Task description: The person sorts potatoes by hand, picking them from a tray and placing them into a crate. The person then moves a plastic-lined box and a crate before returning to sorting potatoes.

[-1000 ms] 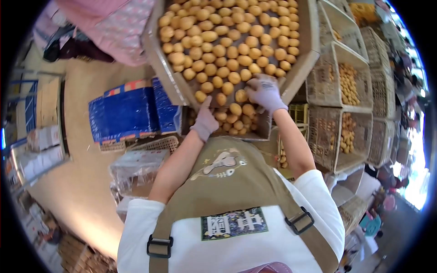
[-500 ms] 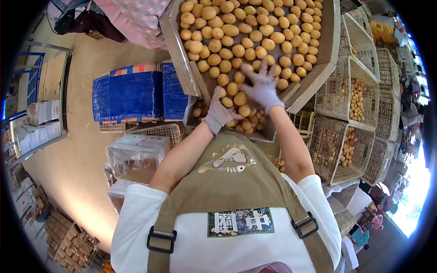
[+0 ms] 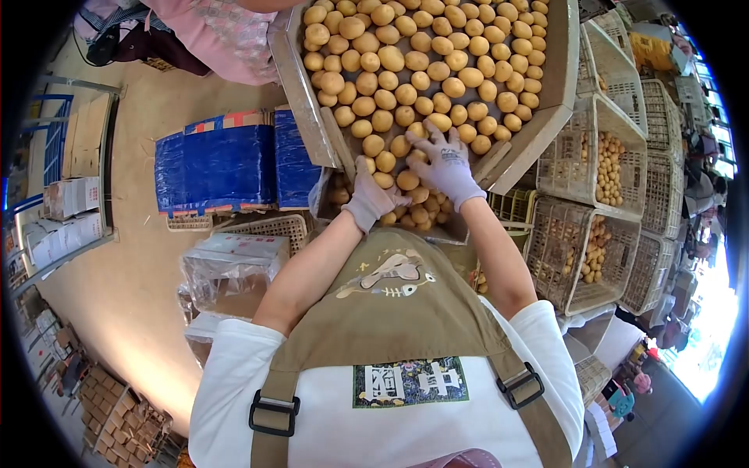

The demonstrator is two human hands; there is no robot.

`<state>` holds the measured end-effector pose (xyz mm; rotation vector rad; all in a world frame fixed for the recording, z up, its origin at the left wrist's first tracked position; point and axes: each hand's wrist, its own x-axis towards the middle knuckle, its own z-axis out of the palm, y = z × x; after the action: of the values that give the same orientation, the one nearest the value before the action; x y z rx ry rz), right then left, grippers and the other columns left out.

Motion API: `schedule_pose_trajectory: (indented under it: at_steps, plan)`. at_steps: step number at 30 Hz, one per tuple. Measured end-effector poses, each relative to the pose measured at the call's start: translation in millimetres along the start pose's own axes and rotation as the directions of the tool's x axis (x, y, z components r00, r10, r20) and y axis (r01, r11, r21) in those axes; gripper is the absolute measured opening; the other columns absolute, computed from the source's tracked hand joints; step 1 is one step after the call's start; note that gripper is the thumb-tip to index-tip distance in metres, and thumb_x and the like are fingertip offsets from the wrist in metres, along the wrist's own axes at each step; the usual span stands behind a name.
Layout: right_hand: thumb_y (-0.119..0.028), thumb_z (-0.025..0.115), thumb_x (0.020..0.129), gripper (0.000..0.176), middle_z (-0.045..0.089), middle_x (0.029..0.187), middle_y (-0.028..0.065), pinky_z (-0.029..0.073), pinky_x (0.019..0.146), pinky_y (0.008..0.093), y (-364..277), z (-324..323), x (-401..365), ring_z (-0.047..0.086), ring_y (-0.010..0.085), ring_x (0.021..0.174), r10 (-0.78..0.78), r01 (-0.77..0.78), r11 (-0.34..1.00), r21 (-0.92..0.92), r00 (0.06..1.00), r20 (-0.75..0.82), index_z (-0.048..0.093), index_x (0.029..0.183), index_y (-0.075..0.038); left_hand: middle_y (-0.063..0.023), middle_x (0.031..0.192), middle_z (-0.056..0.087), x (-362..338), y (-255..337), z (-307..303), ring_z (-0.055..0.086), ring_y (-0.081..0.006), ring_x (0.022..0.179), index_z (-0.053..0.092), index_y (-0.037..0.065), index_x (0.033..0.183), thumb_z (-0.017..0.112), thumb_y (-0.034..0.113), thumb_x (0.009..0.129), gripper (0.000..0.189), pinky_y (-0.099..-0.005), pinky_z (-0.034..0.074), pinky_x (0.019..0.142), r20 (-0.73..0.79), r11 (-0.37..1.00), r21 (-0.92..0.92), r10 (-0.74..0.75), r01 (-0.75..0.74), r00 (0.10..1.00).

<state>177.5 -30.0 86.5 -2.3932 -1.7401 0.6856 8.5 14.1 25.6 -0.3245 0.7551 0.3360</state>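
Round yellow-brown produce that looks like potatoes (image 3: 406, 93) covers a sloping sorting tray (image 3: 538, 144) with raised sides. At its narrow near end, more of it lies in a box (image 3: 459, 234) against my apron. My right hand (image 3: 448, 165), in a pale glove, rests with fingers apart on several pieces at the outlet. On the outlet's left side is my gloved left hand (image 3: 371, 198), its thumb raised beside the produce and its other fingers partly hidden. Neither hand is closed around a piece.
To the right, plastic crates (image 3: 569, 242) are stacked, some holding similar produce. On the left stand a blue-wrapped carton (image 3: 217, 168) and a plastic-covered box (image 3: 234, 261). Another person's pink clothing (image 3: 226, 39) is at the tray's far left.
My right hand has moved slightly down and left, towards the outlet, its fingers less spread. Some produce has shifted towards me. My left hand has stayed nearly in place.
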Motion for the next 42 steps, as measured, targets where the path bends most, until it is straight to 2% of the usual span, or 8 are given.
schedule_pose_trajectory:
  at_steps: [2, 4, 10, 14, 21, 37, 39, 42]
  plan:
    - [-0.043, 0.066, 0.085, 0.047, 0.047, 0.148, 0.0119, 0.029, 0.109, 0.0605, 7.1, -6.6, 9.7, 0.043, 0.0411, 0.134, 0.056, -0.024, 0.965, 0.260, 0.992, -0.117, 0.064, 0.129, -0.027, -0.0088, 0.156, 0.032, -0.5, -0.1, 0.4, 0.028, -0.0367, 0.144, 0.033, 0.021, 0.151, 0.033, 0.076, 0.089, 0.083, -0.0704, 0.011, 0.112, -0.020, 1.000, 0.028, 0.008, -0.007, 1.000]
    - [-0.034, 0.066, 0.084, 0.030, 0.060, 0.129, 0.0126, 0.040, 0.100, 0.0531, 22.1, -16.8, 13.1, 0.057, 0.0347, 0.116, -0.182, 0.021, 0.958, -0.285, 0.813, -0.553, 0.072, 0.111, -0.021, -0.0067, 0.156, 0.033, -3.0, 0.9, 0.7, 0.031, -0.0338, 0.143, 0.038, 0.021, 0.148, 0.037, 0.074, 0.091, 0.078, -0.0674, 0.021, 0.110, -0.095, 0.993, 0.121, 0.014, -0.003, 0.995]
    - [-0.046, 0.066, 0.085, 0.054, 0.025, 0.159, 0.0235, 0.020, 0.112, 0.0672, 17.1, -27.2, 42.8, 0.022, 0.0459, 0.146, 0.253, -0.272, 0.962, -0.014, 0.912, -0.323, 0.057, 0.136, -0.032, -0.0020, 0.151, 0.039, 28.2, 0.3, -35.2, 0.034, -0.0282, 0.141, 0.046, 0.023, 0.142, 0.055, 0.051, 0.093, 0.058, -0.0698, 0.024, 0.107, -0.049, 0.978, 0.187, 0.109, -0.098, 0.993]
    - [-0.060, 0.065, 0.079, 0.073, 0.017, 0.164, 0.0129, 0.005, 0.111, 0.0738, -0.6, -3.3, 14.0, 0.011, 0.0482, 0.148, -0.022, 0.034, 0.979, -0.199, 0.998, 0.061, 0.044, 0.146, -0.042, -0.0074, 0.157, 0.032, 10.6, 5.8, -15.9, 0.030, -0.0360, 0.144, 0.033, 0.022, 0.151, 0.055, 0.058, 0.092, 0.073, -0.0728, 0.023, 0.108, 0.122, 0.999, -0.019, 0.035, -0.033, 0.992]
    - [-0.056, 0.068, 0.078, 0.071, 0.016, 0.165, 0.0060, -0.006, 0.114, 0.0674, 10.2, 11.5, -9.0, 0.006, 0.0431, 0.150, -0.069, 0.077, 0.983, -0.164, 0.996, 0.053, 0.048, 0.144, -0.044, -0.0089, 0.161, 0.021, -7.5, 3.5, 6.6, 0.025, -0.0404, 0.145, 0.021, 0.021, 0.156, 0.037, 0.079, 0.087, 0.091, -0.0710, 0.020, 0.112, 0.108, 0.999, -0.028, 0.049, -0.047, 0.993]
    - [-0.055, 0.071, 0.076, 0.072, 0.015, 0.165, 0.0094, 0.001, 0.110, 0.0753, 35.2, 47.5, -13.1, 0.007, 0.0467, 0.149, -0.255, 0.227, 0.960, -0.167, 0.952, -0.169, 0.051, 0.143, -0.036, -0.0069, 0.152, 0.042, 1.8, -5.6, -9.0, 0.042, -0.0353, 0.135, 0.033, 0.023, 0.152, 0.039, 0.083, 0.083, 0.091, -0.0585, 0.037, 0.107, 0.355, 0.960, 0.150, 0.170, -0.236, 0.919]
    - [-0.056, 0.072, 0.075, 0.074, 0.013, 0.165, 0.0105, 0.002, 0.109, 0.0753, 35.4, 46.5, -11.8, 0.007, 0.0470, 0.149, -0.285, 0.250, 0.948, -0.195, 0.942, -0.179, 0.050, 0.144, -0.038, -0.0078, 0.152, 0.041, 17.8, 0.9, -24.1, 0.041, -0.0376, 0.133, 0.037, 0.026, 0.151, 0.039, 0.086, 0.081, 0.092, -0.0599, 0.040, 0.103, 0.398, 0.998, -0.051, 0.000, 0.022, 0.917]
    - [-0.051, 0.068, 0.080, 0.060, 0.037, 0.156, 0.0114, 0.019, 0.111, 0.0703, 14.5, 0.8, -0.5, 0.032, 0.0415, 0.142, -0.107, 0.110, 0.980, -0.167, 0.994, 0.026, 0.056, 0.137, -0.036, -0.0072, 0.159, 0.028, 27.1, 1.6, -34.4, 0.031, -0.0383, 0.140, 0.024, 0.027, 0.155, 0.038, 0.084, 0.083, 0.093, -0.0669, 0.032, 0.106, 0.242, 0.988, 0.106, 0.080, -0.108, 0.967]
